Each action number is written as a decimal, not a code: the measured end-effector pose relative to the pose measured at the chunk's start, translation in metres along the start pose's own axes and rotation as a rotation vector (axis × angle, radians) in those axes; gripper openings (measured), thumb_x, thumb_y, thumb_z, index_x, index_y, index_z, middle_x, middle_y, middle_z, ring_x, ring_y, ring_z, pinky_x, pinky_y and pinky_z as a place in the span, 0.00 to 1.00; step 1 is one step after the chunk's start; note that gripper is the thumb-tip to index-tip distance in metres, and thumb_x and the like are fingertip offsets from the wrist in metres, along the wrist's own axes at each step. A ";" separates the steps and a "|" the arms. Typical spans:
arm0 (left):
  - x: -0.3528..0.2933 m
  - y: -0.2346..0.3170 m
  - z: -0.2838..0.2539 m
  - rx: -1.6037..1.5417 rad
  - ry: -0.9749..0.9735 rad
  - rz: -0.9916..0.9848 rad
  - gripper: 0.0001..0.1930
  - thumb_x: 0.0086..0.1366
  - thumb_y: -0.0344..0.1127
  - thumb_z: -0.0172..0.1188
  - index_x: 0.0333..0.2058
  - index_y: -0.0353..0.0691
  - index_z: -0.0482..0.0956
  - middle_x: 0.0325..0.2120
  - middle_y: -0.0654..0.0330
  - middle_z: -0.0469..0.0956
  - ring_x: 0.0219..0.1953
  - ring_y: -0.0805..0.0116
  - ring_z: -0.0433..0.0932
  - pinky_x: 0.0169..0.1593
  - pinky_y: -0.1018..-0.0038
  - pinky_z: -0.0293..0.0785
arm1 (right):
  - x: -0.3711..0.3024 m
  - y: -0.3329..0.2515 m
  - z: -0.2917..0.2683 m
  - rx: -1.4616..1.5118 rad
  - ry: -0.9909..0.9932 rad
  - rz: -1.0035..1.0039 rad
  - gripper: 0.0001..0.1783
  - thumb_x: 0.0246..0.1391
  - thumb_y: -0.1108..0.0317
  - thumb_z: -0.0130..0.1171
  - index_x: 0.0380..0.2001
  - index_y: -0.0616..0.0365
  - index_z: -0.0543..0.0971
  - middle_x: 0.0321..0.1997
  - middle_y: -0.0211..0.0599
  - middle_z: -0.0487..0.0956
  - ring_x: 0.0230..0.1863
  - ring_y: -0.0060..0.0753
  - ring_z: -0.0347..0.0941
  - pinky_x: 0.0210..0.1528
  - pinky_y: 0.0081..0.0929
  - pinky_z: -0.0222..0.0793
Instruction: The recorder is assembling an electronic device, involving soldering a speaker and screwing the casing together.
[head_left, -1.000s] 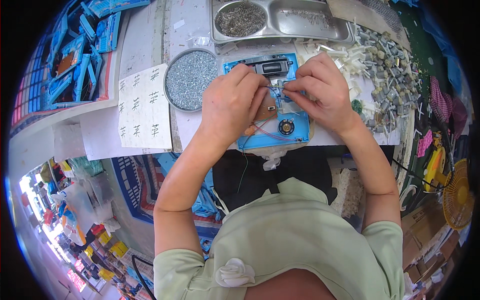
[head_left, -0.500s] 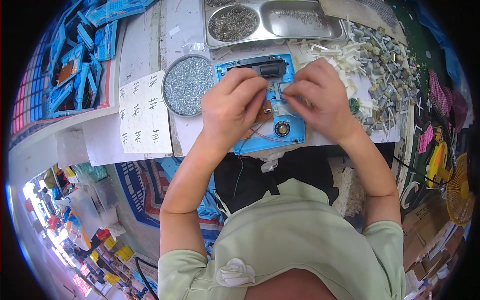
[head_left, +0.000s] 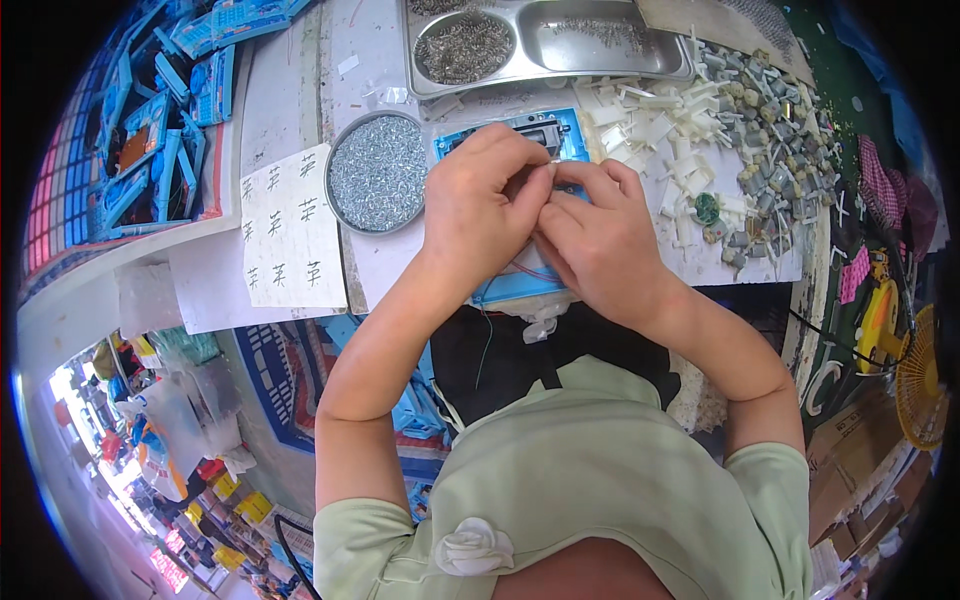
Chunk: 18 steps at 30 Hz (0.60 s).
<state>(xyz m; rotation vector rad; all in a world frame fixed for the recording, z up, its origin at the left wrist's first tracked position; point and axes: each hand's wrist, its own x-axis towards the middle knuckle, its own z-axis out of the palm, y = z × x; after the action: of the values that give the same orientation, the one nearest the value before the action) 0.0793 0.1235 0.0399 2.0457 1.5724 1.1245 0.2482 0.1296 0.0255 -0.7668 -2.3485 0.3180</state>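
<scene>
Since a moment ago the right hand [head_left: 600,240] has slid over to meet the left hand [head_left: 485,200], their fingertips bunched so closely that I cannot tell whether they clamp anything. Beneath them, mostly covered, lies the smooth blue plastic case [head_left: 507,288], at the white worktop's [head_left: 280,100] near edge. Farther out are a round dish [head_left: 365,230] of glinting metal bits [head_left: 378,170], angular white plastic pieces [head_left: 655,127] and a shiny steel tray [head_left: 521,75].

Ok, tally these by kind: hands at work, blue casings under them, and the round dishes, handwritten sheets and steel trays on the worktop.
Hands, left hand and right hand: 2
Blue casing: 1
Round dish: 1
Handwritten sheet: 1
Steel tray: 1
Total: 6
</scene>
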 end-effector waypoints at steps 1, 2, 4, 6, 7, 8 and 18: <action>0.001 0.000 0.000 -0.018 -0.009 -0.007 0.06 0.54 0.22 0.68 0.32 0.36 0.83 0.28 0.57 0.80 0.27 0.65 0.81 0.31 0.75 0.76 | 0.000 -0.002 -0.001 -0.014 -0.011 0.003 0.05 0.49 0.68 0.58 0.29 0.55 0.78 0.34 0.31 0.80 0.51 0.37 0.73 0.55 0.42 0.61; 0.001 0.000 0.001 -0.016 0.026 0.036 0.05 0.55 0.23 0.68 0.31 0.37 0.83 0.28 0.57 0.80 0.27 0.63 0.81 0.31 0.73 0.76 | -0.001 -0.003 -0.002 -0.028 -0.022 0.007 0.05 0.49 0.68 0.58 0.29 0.55 0.78 0.34 0.31 0.80 0.52 0.37 0.73 0.55 0.42 0.61; 0.001 0.000 0.003 -0.010 0.095 0.123 0.04 0.56 0.24 0.66 0.31 0.38 0.83 0.28 0.57 0.80 0.28 0.58 0.80 0.30 0.70 0.75 | 0.001 -0.003 -0.004 -0.043 -0.032 0.000 0.05 0.48 0.68 0.59 0.29 0.54 0.78 0.35 0.30 0.80 0.52 0.37 0.72 0.54 0.42 0.61; -0.003 0.004 0.003 -0.102 0.053 -0.054 0.04 0.56 0.24 0.66 0.31 0.38 0.83 0.28 0.57 0.80 0.28 0.58 0.80 0.30 0.70 0.75 | 0.002 -0.002 -0.008 -0.021 -0.048 0.008 0.05 0.47 0.68 0.61 0.29 0.54 0.78 0.36 0.30 0.80 0.53 0.38 0.71 0.54 0.42 0.61; -0.005 0.005 0.003 -0.151 0.031 -0.144 0.04 0.57 0.24 0.67 0.32 0.38 0.83 0.28 0.57 0.80 0.28 0.58 0.80 0.30 0.70 0.75 | 0.001 -0.003 -0.012 0.006 -0.064 0.019 0.06 0.46 0.68 0.62 0.30 0.54 0.79 0.37 0.31 0.80 0.53 0.39 0.71 0.54 0.43 0.62; -0.004 0.005 0.003 -0.144 0.025 -0.131 0.04 0.57 0.25 0.67 0.32 0.38 0.83 0.27 0.57 0.80 0.28 0.58 0.80 0.30 0.70 0.75 | -0.001 -0.002 -0.017 0.033 -0.079 0.031 0.07 0.45 0.69 0.64 0.31 0.53 0.79 0.39 0.32 0.81 0.54 0.39 0.71 0.54 0.43 0.62; -0.001 0.002 0.009 -0.016 0.019 0.066 0.05 0.57 0.24 0.67 0.34 0.37 0.84 0.27 0.57 0.80 0.26 0.63 0.79 0.29 0.73 0.74 | -0.141 0.086 -0.168 0.101 0.605 0.995 0.11 0.63 0.73 0.58 0.47 0.64 0.80 0.49 0.36 0.82 0.51 0.32 0.77 0.58 0.27 0.69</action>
<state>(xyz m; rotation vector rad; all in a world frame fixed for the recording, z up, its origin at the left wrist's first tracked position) 0.0877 0.1236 0.0348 2.0970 1.5101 1.1799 0.4825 0.1191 0.0484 -1.6657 -1.2475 0.5134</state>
